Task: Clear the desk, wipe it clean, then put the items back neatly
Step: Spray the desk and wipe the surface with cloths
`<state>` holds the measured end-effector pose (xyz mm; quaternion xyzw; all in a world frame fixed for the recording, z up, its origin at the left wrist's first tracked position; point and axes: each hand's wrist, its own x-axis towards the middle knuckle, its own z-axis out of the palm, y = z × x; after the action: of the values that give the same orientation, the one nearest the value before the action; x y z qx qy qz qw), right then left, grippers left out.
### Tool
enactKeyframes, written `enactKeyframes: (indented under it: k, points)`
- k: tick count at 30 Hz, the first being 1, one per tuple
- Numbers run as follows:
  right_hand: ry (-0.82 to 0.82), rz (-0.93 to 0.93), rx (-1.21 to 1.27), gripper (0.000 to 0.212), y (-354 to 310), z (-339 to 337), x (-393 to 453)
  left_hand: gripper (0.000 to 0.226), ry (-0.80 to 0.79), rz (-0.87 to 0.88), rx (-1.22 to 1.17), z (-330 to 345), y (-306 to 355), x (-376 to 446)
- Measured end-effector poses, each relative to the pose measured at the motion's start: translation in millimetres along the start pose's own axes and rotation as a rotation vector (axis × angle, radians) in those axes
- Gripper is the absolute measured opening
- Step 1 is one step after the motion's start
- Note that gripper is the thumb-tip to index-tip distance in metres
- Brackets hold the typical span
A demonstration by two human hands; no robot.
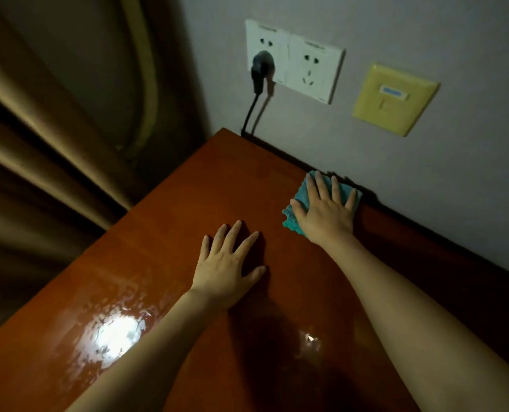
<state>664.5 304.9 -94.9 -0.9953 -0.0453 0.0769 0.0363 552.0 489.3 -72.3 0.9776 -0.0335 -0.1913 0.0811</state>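
Head view: we are pressing our right hand (326,211), fingers straight and spread, flat on a teal cloth (295,217) at the bench's (173,209) far edge, touching the wall. Our left hand (226,266) is resting open on bare wood, holding nothing, nearer us. The unwiped-looking stretch is lying left of the cloth, so the right hand is nearer for the next sweep.

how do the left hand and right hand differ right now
The right hand presses flat on a teal cloth; the left hand lies bare on the desk. The right hand reaches the desk's back edge by the wall; the left hand sits nearer the middle. Both are palm down with fingers spread.
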Motion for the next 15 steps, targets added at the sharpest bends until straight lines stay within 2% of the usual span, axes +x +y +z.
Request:
enactKeyframes:
  k: [15]
  points:
    - [0.026, -0.165, -0.016, 0.067, -113, -4, 86, 0.070, 0.090, -0.164, -0.107, -31, -101, 35]
